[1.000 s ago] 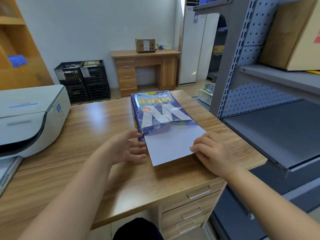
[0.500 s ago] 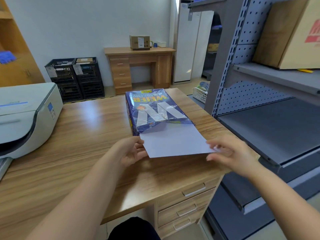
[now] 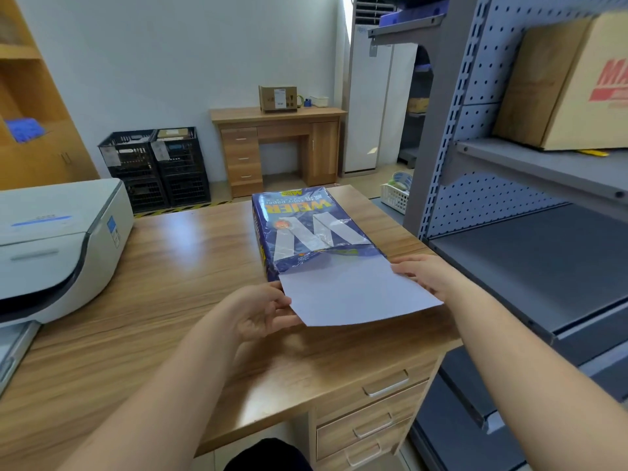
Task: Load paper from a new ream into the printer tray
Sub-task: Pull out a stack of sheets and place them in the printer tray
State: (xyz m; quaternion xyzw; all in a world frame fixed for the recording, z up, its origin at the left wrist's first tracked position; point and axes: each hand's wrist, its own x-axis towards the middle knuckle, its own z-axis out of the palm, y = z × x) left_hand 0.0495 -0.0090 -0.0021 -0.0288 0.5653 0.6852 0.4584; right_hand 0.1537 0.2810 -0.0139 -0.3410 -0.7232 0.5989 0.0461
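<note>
From the head camera, a blue WEIER copy-paper ream [image 3: 307, 229] lies flat on the wooden desk [image 3: 153, 300], its near end torn open. A stack of white sheets [image 3: 356, 292] sticks out of that open wrapper toward the person, its free end lifted slightly off the desktop. The left hand [image 3: 261, 312] grips the stack's near left corner, fingers curled under the sheets and thumb at the edge. The right hand [image 3: 430, 277] lies against the stack's right edge, fingers extended along it toward the wrapper; whether it pinches the sheets cannot be told. The white printer [image 3: 57, 246] sits at the desk's left end, well apart from the ream and both hands.
</note>
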